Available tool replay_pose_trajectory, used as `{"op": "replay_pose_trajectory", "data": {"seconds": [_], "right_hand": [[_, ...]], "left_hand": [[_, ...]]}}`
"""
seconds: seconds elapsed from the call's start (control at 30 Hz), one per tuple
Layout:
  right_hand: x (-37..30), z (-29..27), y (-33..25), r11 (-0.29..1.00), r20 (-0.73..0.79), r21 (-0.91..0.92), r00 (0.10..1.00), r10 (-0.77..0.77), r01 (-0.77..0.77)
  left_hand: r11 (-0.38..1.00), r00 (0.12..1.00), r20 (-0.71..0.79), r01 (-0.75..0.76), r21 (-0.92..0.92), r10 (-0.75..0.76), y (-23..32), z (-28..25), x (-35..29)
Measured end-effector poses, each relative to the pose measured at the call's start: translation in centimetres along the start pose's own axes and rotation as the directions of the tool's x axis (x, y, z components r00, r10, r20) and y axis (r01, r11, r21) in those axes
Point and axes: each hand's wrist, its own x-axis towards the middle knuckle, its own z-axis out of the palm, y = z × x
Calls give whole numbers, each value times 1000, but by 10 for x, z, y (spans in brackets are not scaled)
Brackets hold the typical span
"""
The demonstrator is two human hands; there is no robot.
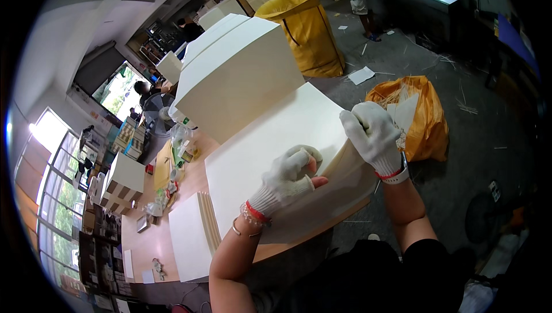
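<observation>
A large white sheet [259, 134] lies on the table before me, its right edge bent up and curling. My right hand [372, 132], in a white knitted glove, is closed in a fist on that edge at the far right corner. My left hand [292, 178], gloved with the thumb and one fingertip bare, rests on the sheet beside the raised edge. Its fingers are curved, and the thumb stands apart from them with nothing visible between. Under the raised edge another pale surface shows.
A tall stack of white sheets [238, 71] stands behind, a smaller stack [192, 235] at left. Clutter and bags [181, 143] lie on the wooden table [155, 241]. An orange bag of scraps [434, 120] and a yellow sack [313, 37] stand on the floor. Other people are farther off.
</observation>
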Motion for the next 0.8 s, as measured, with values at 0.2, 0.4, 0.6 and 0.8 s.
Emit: {"op": "replay_pose_trajectory", "data": {"seconds": [0.2, 0.4, 0.6, 0.8], "right_hand": [[4, -3, -8, 917, 72, 275, 957, 282, -290], [-3, 3, -1, 989, -24, 125, 996, 88, -84], [-3, 2, -8, 931, -41, 284, 968, 249, -227], [1, 2, -10, 920, -24, 273, 955, 297, -280]], "left_hand": [[978, 995, -45, -84, 191, 94, -2, 3, -5], [973, 989, 78, -136, 187, 123, 6, -2, 1], [946, 994, 2, -105, 307, 110, -4, 5, -2], [956, 982, 82, -184, 227, 170, 10, -2, 7]]}}
